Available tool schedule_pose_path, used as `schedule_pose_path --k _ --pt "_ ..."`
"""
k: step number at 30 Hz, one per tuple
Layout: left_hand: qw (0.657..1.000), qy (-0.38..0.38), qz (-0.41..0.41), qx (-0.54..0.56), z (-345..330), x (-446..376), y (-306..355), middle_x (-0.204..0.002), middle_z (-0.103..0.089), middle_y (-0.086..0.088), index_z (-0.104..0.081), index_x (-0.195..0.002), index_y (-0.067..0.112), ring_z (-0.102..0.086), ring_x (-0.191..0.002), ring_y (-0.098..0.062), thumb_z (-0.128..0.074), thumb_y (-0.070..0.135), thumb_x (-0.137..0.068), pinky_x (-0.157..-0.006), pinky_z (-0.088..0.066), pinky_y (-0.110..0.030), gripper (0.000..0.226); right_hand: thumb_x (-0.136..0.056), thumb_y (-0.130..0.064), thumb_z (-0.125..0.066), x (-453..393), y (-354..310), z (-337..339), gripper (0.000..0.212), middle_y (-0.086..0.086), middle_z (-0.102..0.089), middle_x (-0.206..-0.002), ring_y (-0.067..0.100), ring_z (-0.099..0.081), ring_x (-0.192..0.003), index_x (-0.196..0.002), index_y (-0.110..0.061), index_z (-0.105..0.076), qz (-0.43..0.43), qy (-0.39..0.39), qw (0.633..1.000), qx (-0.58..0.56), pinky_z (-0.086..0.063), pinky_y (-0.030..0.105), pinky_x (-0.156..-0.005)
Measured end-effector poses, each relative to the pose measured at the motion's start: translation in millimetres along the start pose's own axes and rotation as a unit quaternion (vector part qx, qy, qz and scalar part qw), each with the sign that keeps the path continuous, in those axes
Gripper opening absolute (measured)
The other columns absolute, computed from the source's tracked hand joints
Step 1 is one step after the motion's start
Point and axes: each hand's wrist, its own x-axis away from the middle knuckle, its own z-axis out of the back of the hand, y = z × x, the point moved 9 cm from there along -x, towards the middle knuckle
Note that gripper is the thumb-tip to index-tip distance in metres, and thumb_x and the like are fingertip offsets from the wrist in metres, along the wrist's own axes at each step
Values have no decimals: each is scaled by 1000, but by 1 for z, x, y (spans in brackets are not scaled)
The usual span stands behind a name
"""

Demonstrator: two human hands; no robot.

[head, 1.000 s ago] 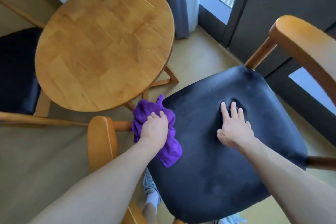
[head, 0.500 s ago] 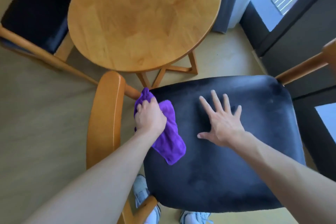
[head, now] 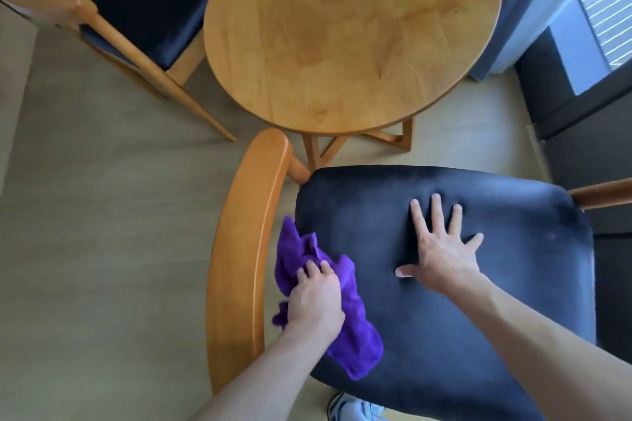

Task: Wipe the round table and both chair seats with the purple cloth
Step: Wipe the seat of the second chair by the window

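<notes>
From my feed I see the left hand (head: 315, 301) grasping the purple cloth (head: 345, 311), fingers curled into its folds and pressing it down on the left edge of the near chair seat (head: 461, 335); part of the cloth hangs off that edge toward the curved wooden armrest (head: 244, 249) just beside it, and its lower end trails across the dark upholstery toward me; the right hand (head: 443, 249) is released, lying flat with fingers spread on the middle of the same seat, palm down, holding nothing, well apart from the cloth; both bare forearms reach in from the bottom of the view; the round bench (head: 352, 31), light wood with a block pattern, stands beyond the near seat, its crossed legs showing under the rim closest to the seat's far-left corner; the second chair seat (head: 150, 0), also dark, sits at the upper left, partly tucked behind the bench, with its wooden frame running diagonally; a pale floor (head: 102, 215) lies beneath everything; at the upper right a grey curtain (head: 509, 20) hangs beside a window; a light shoe (head: 352, 408) peeks from under the near seat's front edge.
</notes>
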Motion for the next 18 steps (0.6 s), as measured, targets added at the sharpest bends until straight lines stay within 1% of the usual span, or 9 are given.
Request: schedule_pose_path --k 2,3,4,6,8,11,13,16,18 --pt "997 23 20 73 18 -2 -11 -134 -59 -12 -53 -135 12 -61 -119 -32 -60 9 -92 -95 -56 -41 43 -72 -79 -70 0 0 0 141 3 40 -162 44 20 -154 -152 -33 37 -1 0 1000 0 -23 76 -112" --pt "991 55 36 117 35 -8 -18 -123 -63 -10 -58 -125 14 -65 -110 -31 -59 9 -92 -90 -57 -41 33 -72 -79 -70 1 0 0 141 3 40 -162 43 20 -154 -151 -34 37 0 0 1000 1 -23 76 -112" --pt "982 97 50 151 56 -17 -23 -119 -63 -9 -59 -121 14 -65 -107 -33 -58 10 -93 -87 -56 -41 28 -72 -79 -70 1 0 0 141 3 40 -161 43 20 -154 -151 -34 37 -1 1 1000 4 -23 76 -112" --pt "963 169 69 200 95 -41 -31 -121 -62 -10 -59 -123 13 -64 -110 -34 -59 13 -95 -87 -52 -42 28 -72 -79 -70 0 0 -2 140 2 41 -161 43 21 -154 -151 -35 37 -5 -1 1000 8 -22 75 -113" --pt "952 197 71 225 120 -65 -31 -126 -60 -12 -58 -128 11 -62 -116 -35 -62 14 -95 -92 -50 -43 33 -72 -79 -71 -2 2 -4 141 1 41 -161 42 22 -153 -151 -35 37 -4 -3 1000 8 -22 75 -113" --pt "959 163 70 219 107 -89 -23 -133 -57 -15 -55 -131 8 -56 -123 -38 -61 11 -95 -101 -46 -45 37 -71 -79 -71 -5 3 -6 141 -1 40 -161 41 22 -153 -152 -36 34 -2 -1 1000 4 -21 76 -112" --pt "967 146 69 197 88 -90 -19 -131 -58 -16 -56 -128 7 -58 -121 -38 -62 10 -93 -96 -50 -46 35 -70 -79 -72 -6 4 -9 141 -2 39 -162 41 22 -154 -153 -36 33 -1 8 1000 4 -20 76 -112" --pt "983 121 53 128 79 -81 -20 -120 -62 -16 -61 -118 6 -62 -111 -37 -65 11 -88 -79 -51 -40 30 -69 -78 -74 -5 2 -7 141 -2 37 -163 41 22 -154 -154 -37 31 2 9 1000 1 -19 77 -112" --pt "990 82 42 103 70 -70 -23 -118 -62 -17 -61 -117 4 -62 -110 -37 -66 11 -87 -82 -54 -42 31 -70 -77 -74 -4 1 -5 140 -2 37 -164 40 22 -154 -154 -37 30 2 11 1000 -4 -18 77 -113"
